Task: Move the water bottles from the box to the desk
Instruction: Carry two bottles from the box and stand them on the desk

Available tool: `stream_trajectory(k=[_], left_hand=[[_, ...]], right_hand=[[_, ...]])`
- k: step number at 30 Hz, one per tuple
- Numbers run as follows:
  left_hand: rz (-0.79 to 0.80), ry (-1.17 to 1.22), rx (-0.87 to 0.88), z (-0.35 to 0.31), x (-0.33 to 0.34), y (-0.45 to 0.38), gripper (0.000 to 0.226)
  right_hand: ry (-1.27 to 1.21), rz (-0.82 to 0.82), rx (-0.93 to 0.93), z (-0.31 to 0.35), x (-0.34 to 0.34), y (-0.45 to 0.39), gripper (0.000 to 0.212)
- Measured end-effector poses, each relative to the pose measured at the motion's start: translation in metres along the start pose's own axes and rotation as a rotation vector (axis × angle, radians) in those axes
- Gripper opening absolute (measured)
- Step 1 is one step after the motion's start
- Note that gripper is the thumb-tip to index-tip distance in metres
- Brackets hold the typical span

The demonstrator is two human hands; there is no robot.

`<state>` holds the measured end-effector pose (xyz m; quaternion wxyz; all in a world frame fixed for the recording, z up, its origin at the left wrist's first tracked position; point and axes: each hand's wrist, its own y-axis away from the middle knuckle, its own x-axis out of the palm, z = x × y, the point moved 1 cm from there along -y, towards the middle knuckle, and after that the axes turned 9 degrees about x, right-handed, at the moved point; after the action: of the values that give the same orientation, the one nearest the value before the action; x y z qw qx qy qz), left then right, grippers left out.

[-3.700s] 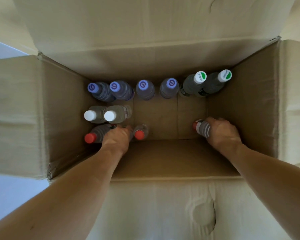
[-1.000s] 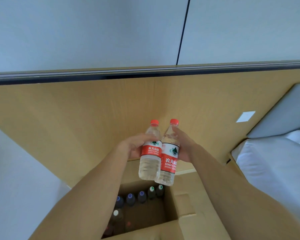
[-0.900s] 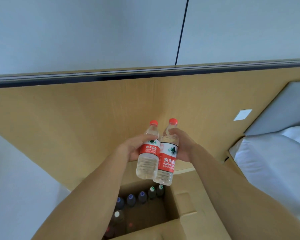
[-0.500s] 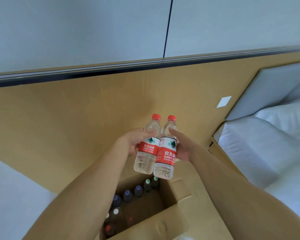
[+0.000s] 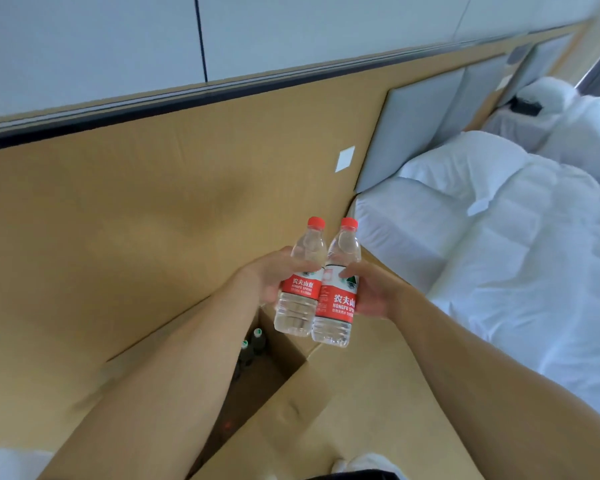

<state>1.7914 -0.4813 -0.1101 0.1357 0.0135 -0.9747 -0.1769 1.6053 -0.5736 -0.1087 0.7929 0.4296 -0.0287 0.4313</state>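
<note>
Water bottles fill the centre of the head view: two clear plastic ones with red screw caps, held upright side by side and touching along their sides, above the open box. The left bottle [image 5: 299, 282] wears a red label with white Chinese characters and the line "NONGFU SPRING" beneath; a white band with a green emblem sits at the label's top. The right bottle [image 5: 336, 289] carries the same red label, reading "NONGFU SPR" before it curves out of sight, with small print too fine to read. Both have ribbed lower bodies and smooth rounded shoulders, and look full.

The left hand [image 5: 267, 280] wraps its fingers round the left bottle at label height. The right hand [image 5: 373, 292] grips the right bottle, thumb laid across the top of the label.

Below them, at lower centre, stands a brown corrugated cardboard box [image 5: 291, 403] with its flaps open. Inside, mostly hidden by the left forearm, two dark bottles with green-and-white caps [image 5: 252, 342] stand against the far wall.

Behind, a smooth tan wood-look wall panel [image 5: 118, 237] spans the left and middle, bearing a small white square plate [image 5: 344, 160]. At right lies a bed with crumpled white bedding [image 5: 516, 237] and a grey padded headboard [image 5: 420, 123].
</note>
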Motion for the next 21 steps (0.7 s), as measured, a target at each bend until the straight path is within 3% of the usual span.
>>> stream_trajectory(k=[3,5,7,10,12,17,21], left_hand=[[0.084,-0.048,-0.005,0.001,0.023,-0.018,0.054],[0.102,-0.096,-0.011,0.001,0.054,-0.034,0.043],[0.121,-0.129,-0.032,0.005,0.087,-0.051,0.035],[0.211,-0.137,-0.050,0.011,0.141,-0.072,0.047],[0.272,-0.140,-0.064,0.016,0.185,-0.084,0.052],[0.399,-0.162,-0.096,0.033,0.304,-0.101,0.038],[0.516,-0.200,-0.088,0.050,0.406,-0.104,0.028]], right_hand=[[-0.029,-0.095,-0.072,-0.009,-0.026,0.017,0.075],[-0.019,-0.231,-0.106,-0.018,-0.049,0.041,0.084],[-0.047,-0.348,-0.111,-0.031,-0.076,0.068,0.070],[-0.135,-0.449,-0.153,-0.048,-0.116,0.108,0.041],[-0.177,-0.503,-0.192,-0.061,-0.139,0.143,0.040],[-0.284,-0.601,-0.286,-0.104,-0.200,0.233,0.050],[-0.316,-0.771,-0.286,-0.145,-0.243,0.314,0.049]])
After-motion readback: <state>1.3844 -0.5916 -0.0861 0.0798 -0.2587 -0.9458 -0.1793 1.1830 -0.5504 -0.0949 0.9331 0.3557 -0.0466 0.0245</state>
